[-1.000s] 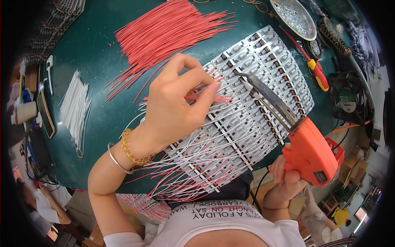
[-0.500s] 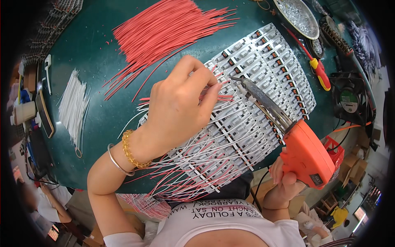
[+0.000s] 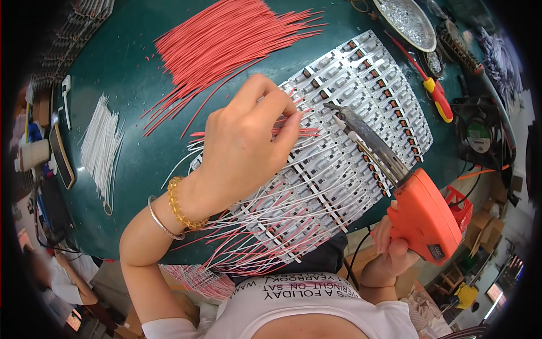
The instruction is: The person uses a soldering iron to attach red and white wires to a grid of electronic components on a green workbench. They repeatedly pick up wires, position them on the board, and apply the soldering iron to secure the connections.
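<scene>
At your far left, a bundle of white wires [image 3: 101,152] lies on the green tabletop [image 3: 141,85], well apart from your hands. Your left hand [image 3: 248,141] is curled, thumb and forefinger drawn close together, with a few red wires [image 3: 307,132] in its grasp; hold those fingers steady and offer one end at a time (whether any end touches the board is too small to tell). Beneath that hand and out to its right, the panel of circuit boards [image 3: 361,79] lies aslant. The dark tip [image 3: 333,107] of the soldering gun [image 3: 426,217] is just right of your fingertips, so best work it from that side, away from your skin. Your right hand [image 3: 398,254] is wrapped around the gun's handle; a light grip should steady the tip.

For room, green surface shows between the white bundle and your left forearm. The red wire stack [image 3: 220,42] lies beyond your knuckles, and leads [image 3: 248,231] spill toward the near edge below your wrist, where your bead bracelet [image 3: 183,206] could snag. Rightward, the screwdriver [image 3: 437,99] and fan [image 3: 477,135] would limit a wide swing.
</scene>
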### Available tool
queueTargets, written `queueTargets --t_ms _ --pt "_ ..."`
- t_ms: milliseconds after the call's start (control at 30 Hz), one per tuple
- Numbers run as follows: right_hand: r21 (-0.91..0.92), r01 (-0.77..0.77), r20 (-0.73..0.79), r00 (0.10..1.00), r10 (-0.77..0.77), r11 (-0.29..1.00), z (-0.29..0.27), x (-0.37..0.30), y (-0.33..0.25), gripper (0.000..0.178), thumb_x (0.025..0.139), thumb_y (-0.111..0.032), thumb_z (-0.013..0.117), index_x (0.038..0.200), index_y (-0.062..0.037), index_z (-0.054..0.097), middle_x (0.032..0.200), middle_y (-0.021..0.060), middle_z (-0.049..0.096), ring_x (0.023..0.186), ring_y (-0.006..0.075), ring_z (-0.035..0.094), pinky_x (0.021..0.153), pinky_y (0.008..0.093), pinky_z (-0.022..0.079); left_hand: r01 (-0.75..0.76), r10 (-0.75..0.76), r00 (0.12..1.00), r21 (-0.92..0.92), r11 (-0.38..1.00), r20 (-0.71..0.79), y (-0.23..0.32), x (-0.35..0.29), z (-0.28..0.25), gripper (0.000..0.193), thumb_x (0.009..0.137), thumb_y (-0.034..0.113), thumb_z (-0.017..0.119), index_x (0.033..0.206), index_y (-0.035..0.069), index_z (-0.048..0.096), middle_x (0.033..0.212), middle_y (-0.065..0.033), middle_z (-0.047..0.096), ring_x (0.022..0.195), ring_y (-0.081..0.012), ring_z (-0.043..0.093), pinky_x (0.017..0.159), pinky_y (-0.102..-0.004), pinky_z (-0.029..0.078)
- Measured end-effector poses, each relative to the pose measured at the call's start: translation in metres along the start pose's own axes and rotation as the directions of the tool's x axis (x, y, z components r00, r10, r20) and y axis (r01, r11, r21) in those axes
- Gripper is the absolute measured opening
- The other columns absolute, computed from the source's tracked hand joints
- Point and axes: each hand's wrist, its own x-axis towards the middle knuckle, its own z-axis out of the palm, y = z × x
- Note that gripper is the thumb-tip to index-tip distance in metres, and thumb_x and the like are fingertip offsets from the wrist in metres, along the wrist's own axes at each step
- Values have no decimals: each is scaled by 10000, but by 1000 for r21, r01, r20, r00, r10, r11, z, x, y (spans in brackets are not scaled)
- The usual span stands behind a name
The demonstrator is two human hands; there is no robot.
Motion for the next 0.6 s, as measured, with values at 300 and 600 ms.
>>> queueTargets --t_ms 300,600 --pt "223 -53 -17 998 58 973 7 3 -12 813 827 -548 662 1221 130 451 492 -27 438 381 77 418 397 216 361 24 -20 998 -80 997 58 10 -1 -8 83 758 -6 716 804 -5 647 912 -100 577 684 -175 585 524 -248 471" --pt "159 -81 75 995 70 984 3 0 -20 820 831 -558 654 1222 131 444 485 -21 445 380 82 424 398 216 370 -8 12 988 -20 1000 156 11 -2 -5 83 766 -2 722 797 -5 645 940 -94 588 713 -158 608 538 -257 514"
